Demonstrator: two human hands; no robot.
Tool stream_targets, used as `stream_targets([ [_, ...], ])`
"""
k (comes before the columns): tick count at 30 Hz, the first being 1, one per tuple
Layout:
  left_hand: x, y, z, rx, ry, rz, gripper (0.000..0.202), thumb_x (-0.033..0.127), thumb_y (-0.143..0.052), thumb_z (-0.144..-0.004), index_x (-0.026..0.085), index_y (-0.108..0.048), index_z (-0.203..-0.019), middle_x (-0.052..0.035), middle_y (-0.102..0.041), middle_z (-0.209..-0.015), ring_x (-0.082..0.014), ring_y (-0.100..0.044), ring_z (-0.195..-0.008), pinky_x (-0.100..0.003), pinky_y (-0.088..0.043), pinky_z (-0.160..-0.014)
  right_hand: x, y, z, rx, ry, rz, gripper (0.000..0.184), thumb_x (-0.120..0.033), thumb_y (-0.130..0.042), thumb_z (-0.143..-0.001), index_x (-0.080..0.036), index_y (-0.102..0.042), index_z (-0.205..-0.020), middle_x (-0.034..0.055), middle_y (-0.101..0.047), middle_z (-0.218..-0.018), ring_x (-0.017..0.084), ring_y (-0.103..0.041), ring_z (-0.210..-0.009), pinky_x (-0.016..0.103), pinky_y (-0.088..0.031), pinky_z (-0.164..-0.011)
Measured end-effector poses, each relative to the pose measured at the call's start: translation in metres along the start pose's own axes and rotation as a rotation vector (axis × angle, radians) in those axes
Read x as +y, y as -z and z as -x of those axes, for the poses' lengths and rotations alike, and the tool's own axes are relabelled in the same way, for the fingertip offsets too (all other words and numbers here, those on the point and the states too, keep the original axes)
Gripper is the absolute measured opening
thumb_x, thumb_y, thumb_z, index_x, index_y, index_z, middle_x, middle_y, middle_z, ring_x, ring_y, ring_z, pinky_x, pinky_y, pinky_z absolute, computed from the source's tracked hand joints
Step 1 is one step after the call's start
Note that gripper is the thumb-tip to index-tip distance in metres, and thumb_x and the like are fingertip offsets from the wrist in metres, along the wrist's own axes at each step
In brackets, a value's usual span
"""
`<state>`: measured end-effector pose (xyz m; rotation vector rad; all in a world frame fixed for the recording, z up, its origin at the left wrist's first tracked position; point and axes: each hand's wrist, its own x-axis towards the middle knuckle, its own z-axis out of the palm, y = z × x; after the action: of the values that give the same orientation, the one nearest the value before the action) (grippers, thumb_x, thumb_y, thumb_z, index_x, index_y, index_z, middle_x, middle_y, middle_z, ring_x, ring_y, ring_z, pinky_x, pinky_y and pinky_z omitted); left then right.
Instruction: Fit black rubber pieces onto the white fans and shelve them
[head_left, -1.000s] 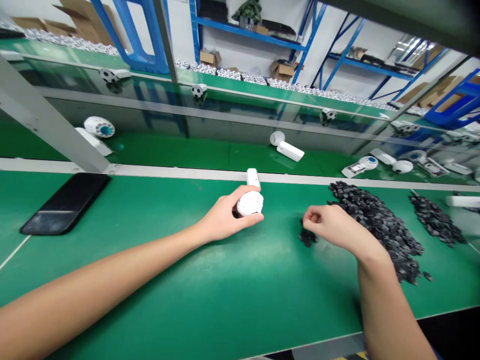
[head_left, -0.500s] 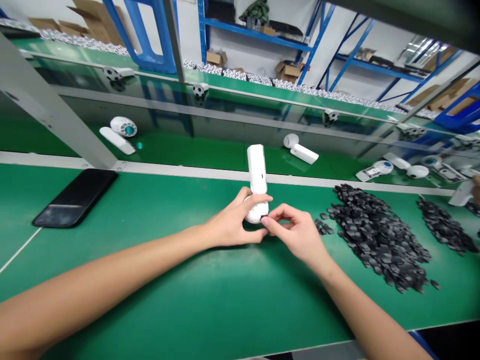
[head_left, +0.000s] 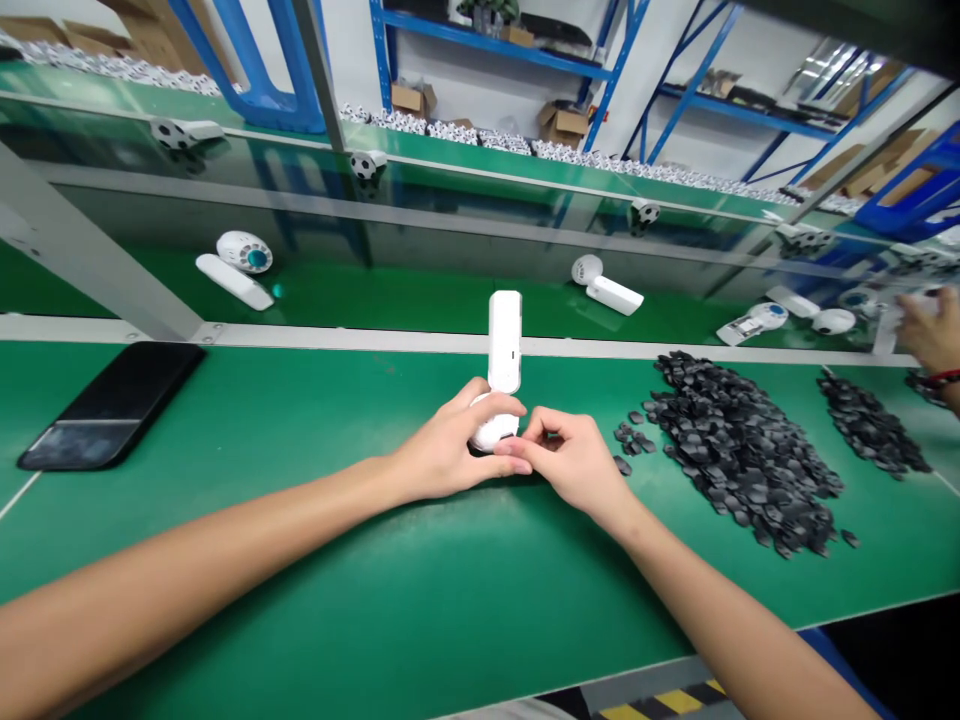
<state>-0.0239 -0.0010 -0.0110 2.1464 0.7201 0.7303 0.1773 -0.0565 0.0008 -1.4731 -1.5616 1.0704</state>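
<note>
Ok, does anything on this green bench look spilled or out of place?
A few small black pieces lie apart from the main heap, just beside the right hand, and one more piece sits alone past the heap's near edge. They look stray, though they may have been set aside on purpose.

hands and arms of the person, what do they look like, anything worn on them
The left hand and right hand are bare, with no gloves, rings or watch in view. The left forearm and right forearm are bare too, with no sleeve, band, cable or marking showing on them.
</note>
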Motion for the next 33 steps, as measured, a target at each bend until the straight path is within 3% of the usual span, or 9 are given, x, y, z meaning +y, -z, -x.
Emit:
stream_targets([
  [5,0.001,0.002,-0.001,-0.005,0.004,0.038,0.041,0.049,-0.074,-0.091,0.027,-0.063,-0.123,-0.004,-0.057,-0.11,-0.0218,-0.059,-0.098,-0.034,-0.048,-0.089,-0.005,0.006,-0.005,-0.089,0.119,0.107,0.034,-0.046,-0.07,-0.093,-0.021,-0.06,-0.071,-0.0031,-0.06,-0.065,0.014,-0.048,-0.061,0.027,-0.035,-0.058],
  [9,-0.001,0.007,-0.002,0.053,0.01,0.158,0.026,0.042,-0.063,-0.1,0.025,-0.064,-0.12,-0.0037,-0.063,-0.112,-0.0194,-0.061,-0.097,-0.032,-0.047,-0.088,-0.016,0.041,-0.006,-0.216,0.253,0.302,0.034,-0.038,-0.045,-0.107,-0.022,-0.069,-0.088,0.0,-0.072,-0.083,0.016,-0.062,-0.076,0.027,-0.044,-0.072],
  [14,-0.003,0.013,-0.003,0.009,0.204,0.409,0.029,0.047,-0.063,-0.099,0.024,-0.063,-0.117,0.0018,-0.06,-0.085,-0.0118,-0.052,-0.066,-0.023,-0.044,-0.061,-0.003,0.115,-0.001,-0.012,-0.033,0.658,0.03,-0.046,-0.055,-0.101,-0.023,-0.074,-0.097,0.0019,-0.075,-0.083,0.018,-0.063,-0.068,0.029,-0.043,-0.063],
  [18,-0.001,0.016,-0.004,-0.028,0.249,0.504,0.031,0.049,-0.065,-0.097,0.023,-0.065,-0.113,0.0003,-0.062,-0.084,-0.0124,-0.054,-0.067,-0.021,-0.045,-0.056,0.016,0.15,0.001,-0.062,-0.28,0.74,0.029,-0.049,-0.065,-0.092,-0.022,-0.075,-0.091,0.0028,-0.073,-0.075,0.019,-0.063,-0.064,0.029,-0.043,-0.056],
  [22,-0.001,0.013,-0.003,-0.034,0.257,0.463,0.042,0.049,-0.062,-0.098,0.028,-0.061,-0.134,-0.0035,-0.067,-0.103,-0.0139,-0.057,-0.072,-0.024,-0.05,-0.06,0.024,0.154,-0.001,-0.1,-0.354,0.697,0.029,-0.051,-0.073,-0.083,-0.022,-0.076,-0.086,0.0044,-0.075,-0.078,0.021,-0.068,-0.069,0.028,-0.045,-0.055],
  [25,-0.002,0.008,-0.002,0.049,0.202,0.383,0.08,0.044,-0.067,-0.096,0.037,-0.024,-0.163,-0.0072,-0.066,-0.121,-0.0175,-0.062,-0.083,-0.031,-0.055,-0.073,0.025,0.153,-0.002,-0.078,-0.36,0.705,0.025,-0.046,-0.073,-0.082,-0.021,-0.076,-0.083,0.0052,-0.077,-0.081,0.022,-0.069,-0.072,0.029,-0.048,-0.058],
  [27,-0.004,0.005,-0.002,0.124,0.16,0.353,0.1,0.039,-0.072,-0.093,0.034,-0.004,-0.166,-0.0105,-0.064,-0.128,-0.0213,-0.065,-0.094,-0.037,-0.055,-0.085,0.025,0.151,-0.003,-0.029,-0.351,0.745,0.019,-0.039,-0.069,-0.084,-0.021,-0.076,-0.081,0.0051,-0.078,-0.08,0.023,-0.07,-0.072,0.03,-0.049,-0.061],
  [30,-0.007,0.003,-0.003,0.226,0.123,0.262,0.083,0.035,-0.074,-0.09,0.025,-0.028,-0.158,-0.014,-0.06,-0.137,-0.0267,-0.062,-0.114,-0.044,-0.05,-0.102,0.018,0.135,-0.007,0.127,-0.257,0.663,0.017,-0.034,-0.066,-0.085,-0.021,-0.076,-0.083,0.0054,-0.078,-0.084,0.024,-0.071,-0.076,0.031,-0.053,-0.064],
  [33,-0.008,0.002,-0.003,0.246,0.13,0.183,0.058,0.036,-0.074,-0.089,0.019,-0.049,-0.139,-0.0131,-0.061,-0.135,-0.0286,-0.061,-0.119,-0.044,-0.047,-0.105,0.006,0.098,-0.011,0.139,-0.125,0.266,0.024,-0.042,-0.071,-0.086,-0.021,-0.076,-0.096,0.0071,-0.077,-0.094,0.024,-0.071,-0.083,0.03,-0.058,-0.062],
])
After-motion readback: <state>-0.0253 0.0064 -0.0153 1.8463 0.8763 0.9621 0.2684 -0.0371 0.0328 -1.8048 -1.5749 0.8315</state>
